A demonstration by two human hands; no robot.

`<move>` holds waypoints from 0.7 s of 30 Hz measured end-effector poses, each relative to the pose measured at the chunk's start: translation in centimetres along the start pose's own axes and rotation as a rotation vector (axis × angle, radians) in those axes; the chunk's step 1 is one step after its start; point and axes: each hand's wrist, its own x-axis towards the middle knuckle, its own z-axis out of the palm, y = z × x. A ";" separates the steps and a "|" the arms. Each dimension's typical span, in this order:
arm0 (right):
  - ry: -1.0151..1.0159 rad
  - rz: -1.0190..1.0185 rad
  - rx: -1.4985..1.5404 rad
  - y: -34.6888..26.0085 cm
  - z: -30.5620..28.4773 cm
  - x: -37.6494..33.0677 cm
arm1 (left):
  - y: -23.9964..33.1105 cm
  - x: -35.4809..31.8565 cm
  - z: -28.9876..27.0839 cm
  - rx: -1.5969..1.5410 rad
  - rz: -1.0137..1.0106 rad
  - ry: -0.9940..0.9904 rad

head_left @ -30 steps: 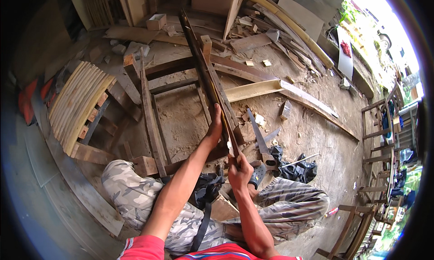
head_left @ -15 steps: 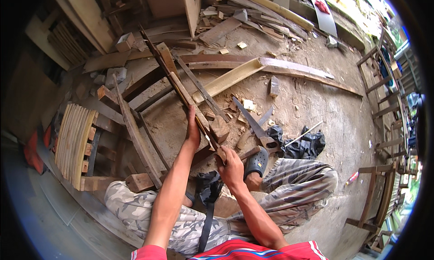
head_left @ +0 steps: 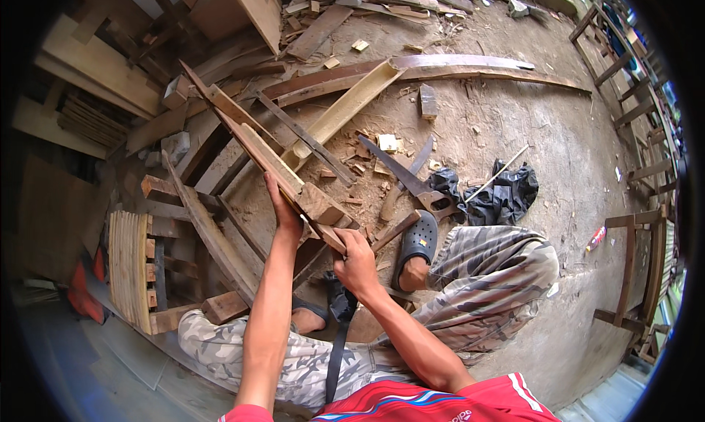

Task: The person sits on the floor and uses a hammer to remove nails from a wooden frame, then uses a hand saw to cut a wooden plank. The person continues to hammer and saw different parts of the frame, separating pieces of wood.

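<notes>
A long, thin dark-edged wooden strip (head_left: 239,134) slants from the upper left down toward my knees. It runs along the side of a thick timber piece (head_left: 323,204) with a rough cut end. My left hand (head_left: 285,208) holds the strip from its left side, partway along, the fingers reaching up beside it and partly hidden. At the strip's near end my right hand (head_left: 355,259) is closed round it, knuckles up. A short yellowish gap or mark shows between the two hands. Wood chips lie on the floor just beyond.
A handsaw (head_left: 411,178), a black plastic bag (head_left: 507,194) and a wooden block (head_left: 427,101) lie on the dusty floor to the right. Long beams (head_left: 470,71) cross farther off. Stacked slats (head_left: 128,268) stand at left. My clog-shod foot (head_left: 417,249) is close to the right hand.
The view has shifted, and the strip now slants more to the left. Both hands keep their hold on it and sit slightly farther left in view.
</notes>
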 end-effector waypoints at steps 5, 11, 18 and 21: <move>-0.029 0.042 0.028 -0.8 -0.5 0.3 | 1.6 -1.6 2.0 0.048 0.003 0.067; -0.155 0.142 0.011 -0.9 -1.2 -0.2 | 1.6 -1.2 1.4 0.055 0.016 0.058; -0.282 0.146 -0.038 0.2 -1.7 -0.1 | 1.9 -2.0 2.6 0.117 0.016 0.073; -0.307 0.156 -0.059 0.2 -1.8 -0.1 | 1.9 -2.2 2.7 0.114 0.006 0.071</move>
